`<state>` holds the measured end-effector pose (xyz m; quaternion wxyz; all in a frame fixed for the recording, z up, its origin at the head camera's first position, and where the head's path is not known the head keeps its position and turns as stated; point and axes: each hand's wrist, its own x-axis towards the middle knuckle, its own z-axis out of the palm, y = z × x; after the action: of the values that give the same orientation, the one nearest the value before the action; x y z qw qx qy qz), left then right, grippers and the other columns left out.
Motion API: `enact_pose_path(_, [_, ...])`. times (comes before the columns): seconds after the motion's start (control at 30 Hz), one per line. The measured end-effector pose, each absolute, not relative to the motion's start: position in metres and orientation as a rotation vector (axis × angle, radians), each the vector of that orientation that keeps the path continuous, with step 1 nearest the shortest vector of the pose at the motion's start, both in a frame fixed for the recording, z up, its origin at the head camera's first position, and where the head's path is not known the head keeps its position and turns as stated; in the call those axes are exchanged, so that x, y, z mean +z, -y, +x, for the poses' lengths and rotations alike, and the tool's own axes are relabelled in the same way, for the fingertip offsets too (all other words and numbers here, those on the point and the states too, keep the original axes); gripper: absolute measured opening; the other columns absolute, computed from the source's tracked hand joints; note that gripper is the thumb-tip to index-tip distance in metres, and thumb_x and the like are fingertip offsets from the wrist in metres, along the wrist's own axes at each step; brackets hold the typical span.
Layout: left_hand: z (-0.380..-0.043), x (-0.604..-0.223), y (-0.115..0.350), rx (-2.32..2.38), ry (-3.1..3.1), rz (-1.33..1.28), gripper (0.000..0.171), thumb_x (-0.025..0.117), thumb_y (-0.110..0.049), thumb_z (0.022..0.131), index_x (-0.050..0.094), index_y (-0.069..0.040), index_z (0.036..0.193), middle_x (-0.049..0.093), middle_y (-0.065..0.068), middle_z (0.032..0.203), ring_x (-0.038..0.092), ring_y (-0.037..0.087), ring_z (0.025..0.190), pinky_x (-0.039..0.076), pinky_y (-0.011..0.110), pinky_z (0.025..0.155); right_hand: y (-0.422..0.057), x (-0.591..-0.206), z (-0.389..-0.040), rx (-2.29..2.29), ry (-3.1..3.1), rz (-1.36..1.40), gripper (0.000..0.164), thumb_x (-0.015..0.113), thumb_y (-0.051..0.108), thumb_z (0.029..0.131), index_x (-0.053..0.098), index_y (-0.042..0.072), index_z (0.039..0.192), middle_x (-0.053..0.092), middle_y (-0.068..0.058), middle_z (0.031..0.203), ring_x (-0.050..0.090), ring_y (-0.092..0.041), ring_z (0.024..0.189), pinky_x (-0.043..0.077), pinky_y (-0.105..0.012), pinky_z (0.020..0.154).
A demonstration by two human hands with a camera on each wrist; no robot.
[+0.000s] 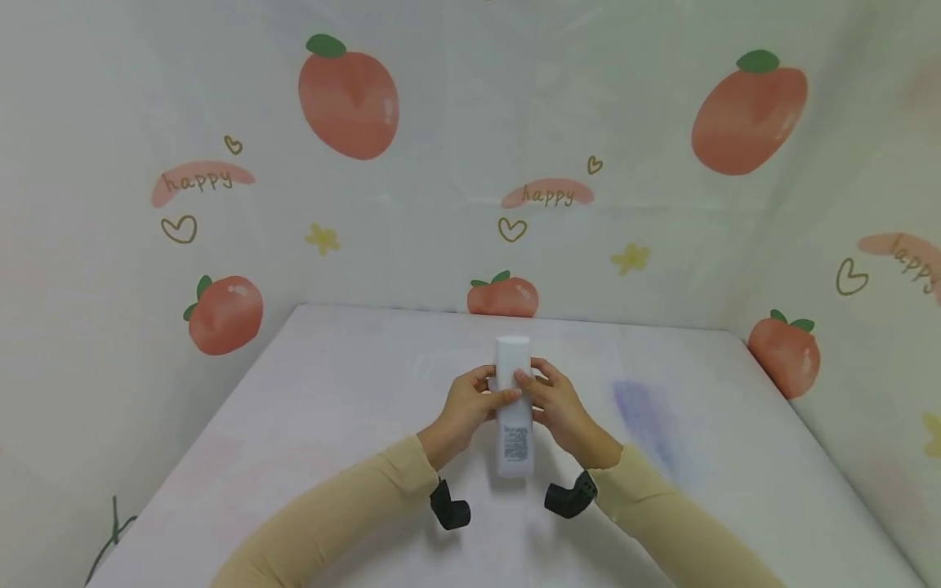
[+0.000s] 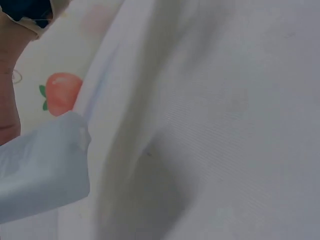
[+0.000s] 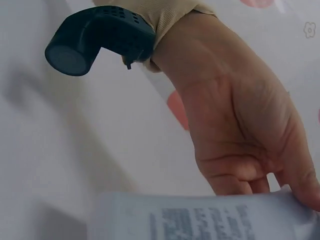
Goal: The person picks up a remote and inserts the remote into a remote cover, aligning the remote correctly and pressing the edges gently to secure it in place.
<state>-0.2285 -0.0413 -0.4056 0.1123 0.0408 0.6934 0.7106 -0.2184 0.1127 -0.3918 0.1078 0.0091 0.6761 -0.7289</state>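
A slim white bottle [image 1: 515, 416] with a block of dark printed text on its lower half is held lengthwise above the table, between both hands. From the left side my left hand [image 1: 461, 408] grips it, thumb across the front face, fingers partly hidden behind. My right hand [image 1: 564, 408] holds the opposite side, its thumb lying on the front a little higher. The left wrist view shows the blank end of the bottle [image 2: 45, 167] apart from the table. In the right wrist view the bottle's printed face [image 3: 200, 220] shows along the bottom edge, too blurred to read.
A white cloth covers the table [image 1: 331, 367], with a faint purple patch [image 1: 647, 420] to the right. Behind it hangs a backdrop [image 1: 441, 163] printed with red fruit and "happy" lettering. Each wrist carries a black camera; one camera [image 1: 450, 506] hangs under the left sleeve.
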Motion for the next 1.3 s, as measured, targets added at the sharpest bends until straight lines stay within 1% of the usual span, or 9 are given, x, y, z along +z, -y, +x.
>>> enact_pose_path(0.1, [-0.229, -0.407, 0.046, 1.972, -2.083, 0.179, 0.053, 0.075, -0.019, 0.086, 0.053, -0.009, 0.133, 0.066, 0.014, 0.111, 0.064, 0.018, 0.091, 0.057, 0.038, 0.082, -0.117, -0.397, -0.216, -2.134, -1.982, 0.062, 0.045, 0.057, 0.025, 0.099, 0.043, 0.005, 0.136, 0.059, -0.011, 0.120, 0.064, -0.016, 0.093, 0.053, -0.033, 0.080])
enact_pose_path(0.23, [-0.237, -0.402, 0.057, 1.894, -2.145, 0.214, 0.053, 0.066, -0.027, 0.093, 0.045, -0.015, 0.140, 0.063, 0.017, 0.114, 0.065, 0.029, 0.100, 0.056, 0.042, 0.086, -0.123, -0.404, -0.213, -2.157, -1.986, 0.102, 0.045, 0.057, 0.023, 0.098, 0.042, 0.003, 0.135, 0.060, -0.006, 0.110, 0.065, -0.013, 0.088, 0.054, -0.031, 0.076])
enact_pose_path(0.3, [-0.243, -0.398, 0.061, 1.915, -2.169, 0.204, 0.043, 0.062, -0.027, 0.096, 0.050, -0.011, 0.134, 0.062, 0.018, 0.112, 0.064, 0.031, 0.098, 0.057, 0.040, 0.083, -0.126, -0.407, -0.212, -2.168, -1.984, 0.116, 0.044, 0.057, 0.022, 0.098, 0.042, 0.002, 0.135, 0.060, -0.004, 0.109, 0.065, -0.013, 0.088, 0.054, -0.030, 0.076])
enact_pose_path(0.4, [-0.250, -0.394, 0.061, 1.928, -2.207, 0.198, 0.029, 0.061, -0.021, 0.096, 0.062, -0.003, 0.118, 0.062, 0.017, 0.104, 0.064, 0.028, 0.090, 0.059, 0.034, 0.077, -0.127, -0.409, -0.212, -2.179, -1.969, 0.117, 0.041, 0.057, 0.021, 0.099, 0.043, 0.003, 0.133, 0.061, -0.003, 0.107, 0.065, -0.013, 0.088, 0.054, -0.031, 0.075])
enact_pose_path(0.53, [-0.257, -0.393, 0.058, 1.827, -2.261, 0.230, 0.020, 0.063, -0.015, 0.094, 0.067, 0.000, 0.107, 0.066, 0.013, 0.098, 0.063, 0.019, 0.079, 0.058, 0.028, 0.069, -0.124, -0.408, -0.212, -2.169, -1.938, 0.069, 0.043, 0.056, 0.023, 0.099, 0.042, 0.003, 0.134, 0.062, -0.002, 0.108, 0.065, -0.013, 0.090, 0.053, -0.032, 0.077])
enact_pose_path(0.63, [-0.261, -0.395, 0.057, 1.743, -2.262, 0.234, 0.020, 0.062, -0.012, 0.094, 0.067, 0.002, 0.107, 0.068, 0.011, 0.095, 0.063, 0.015, 0.076, 0.057, 0.028, 0.068, -0.121, -0.405, -0.212, -2.156, -1.951, 0.037, 0.044, 0.056, 0.024, 0.099, 0.042, 0.003, 0.136, 0.061, -0.003, 0.111, 0.064, -0.014, 0.092, 0.053, -0.033, 0.079])
enact_pose_path(0.87, [-0.268, -0.397, 0.061, 1.674, -2.105, 0.103, 0.024, 0.057, -0.007, 0.090, 0.069, 0.007, 0.105, 0.063, 0.005, 0.080, 0.060, 0.015, 0.069, 0.057, 0.027, 0.066, -0.119, -0.402, -0.215, -2.140, -1.996, -0.005, 0.043, 0.055, 0.022, 0.100, 0.042, 0.004, 0.136, 0.056, -0.011, 0.124, 0.060, -0.016, 0.099, 0.052, -0.035, 0.085])
enact_pose_path(1.03, [-0.268, -0.395, 0.063, 1.733, -1.937, -0.007, 0.026, 0.059, -0.003, 0.088, 0.066, 0.009, 0.110, 0.063, 0.006, 0.082, 0.059, 0.014, 0.069, 0.055, 0.022, 0.065, -0.117, -0.400, -0.216, -2.148, -1.998, -0.031, 0.043, 0.056, 0.020, 0.099, 0.043, 0.005, 0.137, 0.054, -0.014, 0.130, 0.056, -0.017, 0.105, 0.051, -0.039, 0.091])
enact_pose_path(1.3, [-0.269, -0.396, 0.065, 1.764, -1.808, -0.088, 0.027, 0.060, -0.003, 0.092, 0.062, 0.011, 0.115, 0.064, 0.009, 0.086, 0.061, 0.016, 0.076, 0.056, 0.023, 0.070, -0.115, -0.401, -0.215, -2.173, -1.995, -0.024, 0.041, 0.056, 0.017, 0.099, 0.044, 0.005, 0.136, 0.055, -0.012, 0.128, 0.057, -0.016, 0.104, 0.051, -0.041, 0.093])
